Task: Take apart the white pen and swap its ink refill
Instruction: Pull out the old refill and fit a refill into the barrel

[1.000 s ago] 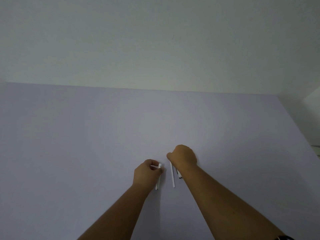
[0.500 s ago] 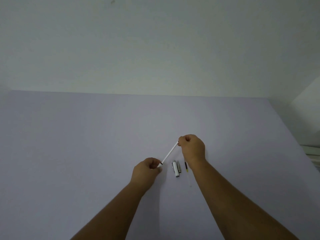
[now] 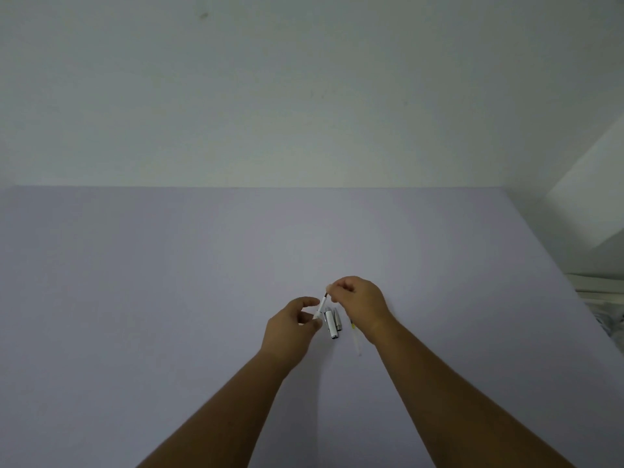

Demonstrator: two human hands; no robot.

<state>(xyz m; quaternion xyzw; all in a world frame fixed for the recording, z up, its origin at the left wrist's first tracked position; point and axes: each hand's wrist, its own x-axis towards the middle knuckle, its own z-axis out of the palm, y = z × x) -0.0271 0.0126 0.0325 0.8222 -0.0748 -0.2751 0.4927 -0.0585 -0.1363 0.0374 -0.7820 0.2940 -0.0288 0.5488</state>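
Observation:
My left hand grips the lower end of a white pen barrel that tilts up to the right, just above the lilac table. My right hand pinches the thin dark end of the ink refill sticking out of the barrel's top. How much of the refill sits inside the barrel is hidden. Between my wrists a white pen part with a metal end lies on the table, and a grey part lies beside it. A second thin refill with a yellow band lies close to my right wrist.
The lilac table ends at a pale wall behind it. Its right edge runs diagonally down the right side, and white and patterned items sit beyond that edge.
My hands have come closer together. The long white rod that stretched between them shows as a much shorter piece. The parts on the table have not moved.

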